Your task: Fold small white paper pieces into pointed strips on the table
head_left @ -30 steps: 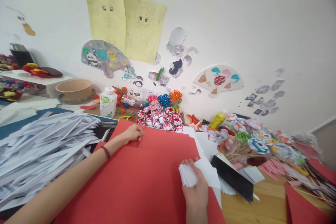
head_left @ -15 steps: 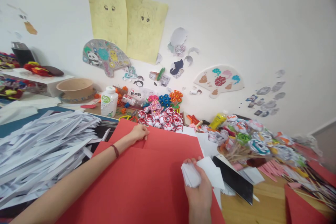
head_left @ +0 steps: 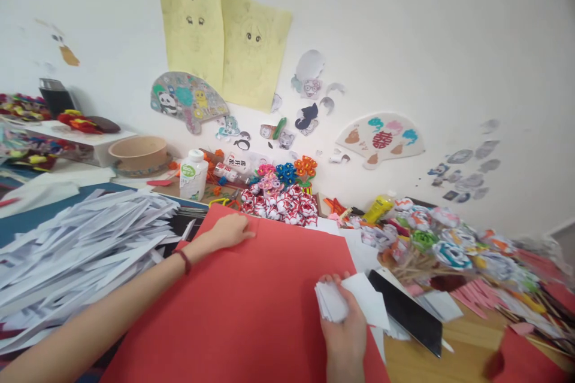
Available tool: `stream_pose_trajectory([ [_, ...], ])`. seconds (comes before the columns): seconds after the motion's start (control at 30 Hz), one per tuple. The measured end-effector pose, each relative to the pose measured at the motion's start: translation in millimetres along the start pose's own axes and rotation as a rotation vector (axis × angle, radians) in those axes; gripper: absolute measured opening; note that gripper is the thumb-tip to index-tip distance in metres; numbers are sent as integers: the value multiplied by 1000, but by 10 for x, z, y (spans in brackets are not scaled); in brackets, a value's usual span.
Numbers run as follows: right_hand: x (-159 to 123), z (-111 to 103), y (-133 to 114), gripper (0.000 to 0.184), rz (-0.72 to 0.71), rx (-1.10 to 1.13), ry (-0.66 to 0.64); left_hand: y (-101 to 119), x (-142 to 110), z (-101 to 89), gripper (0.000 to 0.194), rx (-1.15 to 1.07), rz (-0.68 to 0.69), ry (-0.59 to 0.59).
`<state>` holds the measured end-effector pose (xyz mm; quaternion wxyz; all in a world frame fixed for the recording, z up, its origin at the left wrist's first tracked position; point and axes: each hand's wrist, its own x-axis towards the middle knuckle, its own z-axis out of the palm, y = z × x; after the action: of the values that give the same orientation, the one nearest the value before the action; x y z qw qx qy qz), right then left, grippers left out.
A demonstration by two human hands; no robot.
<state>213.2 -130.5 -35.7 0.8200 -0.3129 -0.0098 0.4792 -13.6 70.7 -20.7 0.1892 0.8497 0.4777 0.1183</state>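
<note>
Strip heap: To my left, white paper strips lie in a loose, crisscrossed pile, thin, flat and crisp-edged.
Bottle: A white plastic bottle stands upright behind, smooth and rounded, with a green label.
Left hand: My left hand rests on the far part of the red sheet, fingers curled in; I cannot tell whether they pinch it or only press.
Red surface: The sheet spreads before me, matte, broad and straight-edged. I judge it light and fairly stiff, yet easy to crease; I would take it by opposite edges, keeping my fingertips flat.
Flowers: Beyond its far edge, red-and-white flowers bunch together, rounded and layered; they look crushable.
Right hand: My right hand, palm up, grips a small stack of white slips over the sheet's right side.
Slips: They look thin, smooth and light, slightly fanned, and likely to slide over one another; I would hold them by the sides with gentle, even pressure.
Far right: A glossy black phone lies aslant, hard and slick, near the bare wood of the bench.
</note>
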Motion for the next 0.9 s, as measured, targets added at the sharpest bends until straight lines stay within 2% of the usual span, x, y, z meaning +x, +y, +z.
stream_pose_trajectory([
  [0.17, 40, -61, -6, 34, -39, 48, 34, -11, -244, 7, 42, 57, 157, -151],
  [0.3, 90, -126, -23, 31, 1, 69, 88, 64, -326, 88, 47, 110, 222, -161],
  [0.37, 97, -153, -36, 32, -26, 98, 139, 115, -337, 130, 45, 119, 211, -152],
  [0.47, 93, -184, -64, 35, -30, 121, 140, 166, -329, 191, 44, 110, 196, -129],
  [0.6, 95, -176, -65, 34, -23, 109, 93, 157, -273, 270, 43, 88, 201, -127],
  [0.7, 85, -73, 7, 32, -2, 57, 62, 142, -201, 303, 35, 80, 216, -150],
  [0.83, 7, 198, 188, 29, 146, -46, -172, 192, -106, 286, 29, 70, 242, -146],
  [0.9, -42, 344, 296, 26, 216, -64, -240, 240, -72, 267, 29, 69, 253, -133],
])
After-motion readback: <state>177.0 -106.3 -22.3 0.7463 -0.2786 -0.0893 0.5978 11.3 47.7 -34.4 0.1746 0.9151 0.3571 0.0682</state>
